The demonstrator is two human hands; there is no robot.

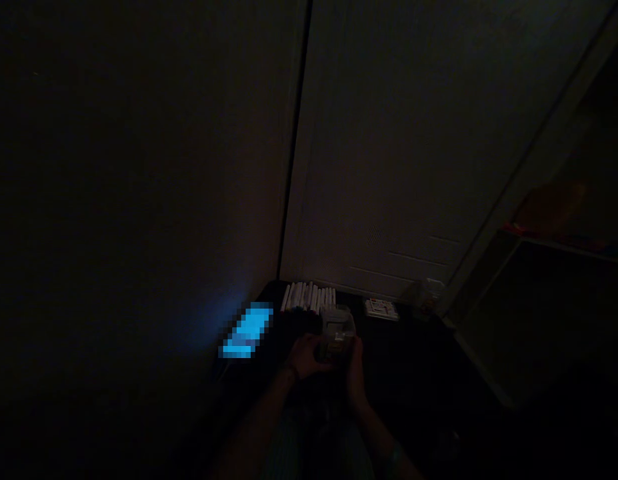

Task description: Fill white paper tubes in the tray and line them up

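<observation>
In the dim head view, a clear plastic container [339,328] is held between my two hands over a dark surface. My left hand [306,355] grips its left side, the thumb reaching along the near side. Against the right side my right hand [356,373] is closed, its fingers partly lost in shadow. Something lies inside the container, but it is too dark to name. Just behind it stands a row of thin white cases or booklets [309,297], upright and leaning a little.
A glowing, blurred blue screen [247,330] is at the left by the wall. A flat stack of cases [381,309] lies at the back right, and another clear container [429,297] stands beyond it. Pale panels rise behind; a shelf [563,243] is at the right.
</observation>
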